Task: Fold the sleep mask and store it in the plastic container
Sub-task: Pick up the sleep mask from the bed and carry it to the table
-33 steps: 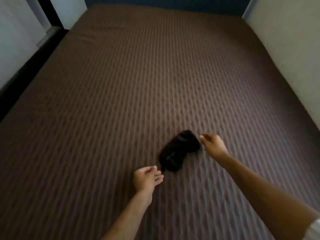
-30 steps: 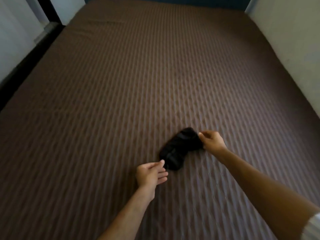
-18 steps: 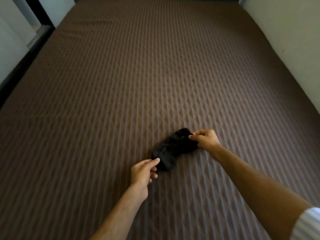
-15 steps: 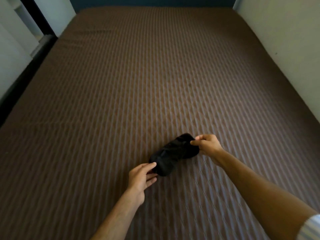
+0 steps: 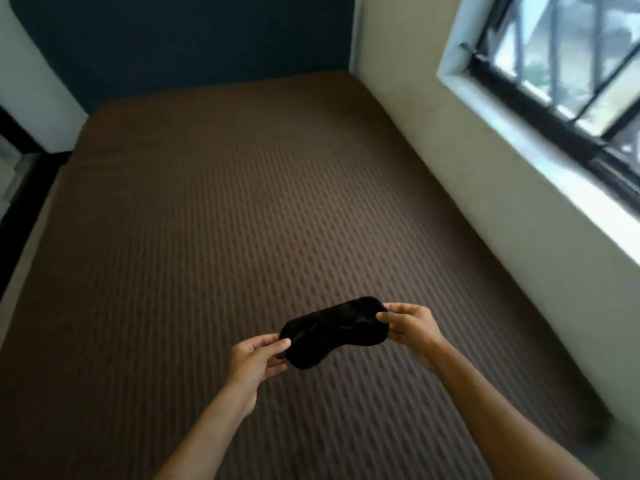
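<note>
Black sleep mask (image 5: 332, 330) held up in the lower middle of the frame, stretched out flat and unfolded, long axis tilted so that the right end sits higher than the left. Left hand (image 5: 254, 358) pinching the lower-left end, thumb on the near face and the other fingers tucked behind the fabric. Right hand (image 5: 410, 327) pinching the upper-right end in the same way, thumb and forefinger closed on the very edge. Both grips at the tips of the mask only, the broad middle left bare between them (strap not discernible against the dark cloth). Whether lifted clear of the bed or just grazing it, hard to tell from this angle.

Brown striped bedsheet (image 5: 214, 220) spread smooth beneath and beyond, filling most of the frame from the lower edge up to the dark blue headboard (image 5: 194, 39) at the top. Pale wall (image 5: 433, 140) running close along the right edge of the bed, with a barred window (image 5: 568, 64) in the upper right and its white sill (image 5: 540, 171) sloping down toward the right edge of the frame. Dark gap (image 5: 17, 237) along the left side of the bed, near the left edge. Wide open stretch of sheet to the left of and above the hands; less room to the right, where the wall closes in. Plastic container not in view.
</note>
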